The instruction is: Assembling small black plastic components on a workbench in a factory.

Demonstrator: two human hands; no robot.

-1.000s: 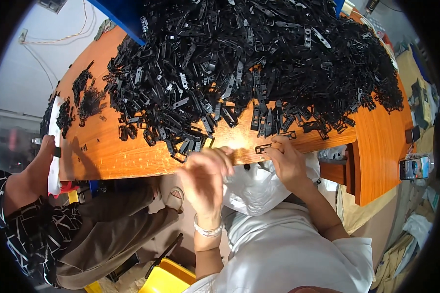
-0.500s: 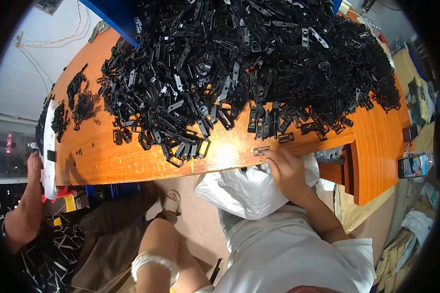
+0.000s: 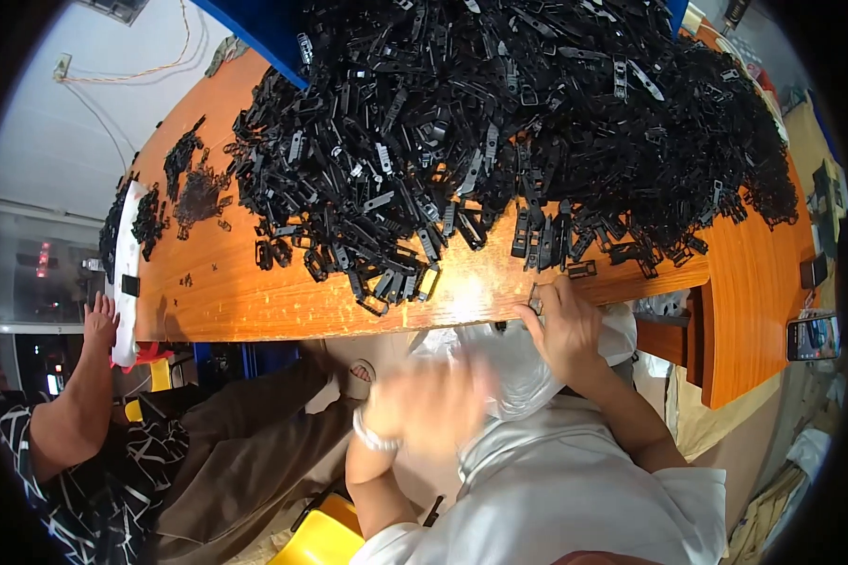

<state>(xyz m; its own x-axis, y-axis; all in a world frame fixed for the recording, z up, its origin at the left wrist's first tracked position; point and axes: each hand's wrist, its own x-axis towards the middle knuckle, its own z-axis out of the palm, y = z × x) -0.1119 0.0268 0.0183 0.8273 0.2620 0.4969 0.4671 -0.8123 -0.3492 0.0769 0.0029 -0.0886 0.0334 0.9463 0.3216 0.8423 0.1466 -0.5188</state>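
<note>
At the table's front edge, my right hand [image 3: 572, 328] has its thumb and fingers closed about a small black plastic frame [image 3: 536, 296], which is partly hidden by the fingers. My left hand [image 3: 433, 407], with a white band at the wrist, is over my lap, short of the table. Motion smears its fingers, so I cannot see whether it holds anything. Just beyond my right hand another small black frame [image 3: 583, 269] lies on the wood. A large heap of black plastic clip parts [image 3: 396, 141] covers the middle and far side of the table.
A white plastic bag [image 3: 528, 372] hangs below the edge of the wooden table [image 3: 283, 315]. At the left a co-worker's hand [image 3: 101, 320] is beside a white board [image 3: 128, 320]. A yellow bin [image 3: 320, 537] stands low down; a phone [image 3: 813, 339] is at the right.
My left hand has come up from beside my knee to over my lap. My right hand has closed on the small frame and turned it toward the edge. The whole view has shifted slightly.
</note>
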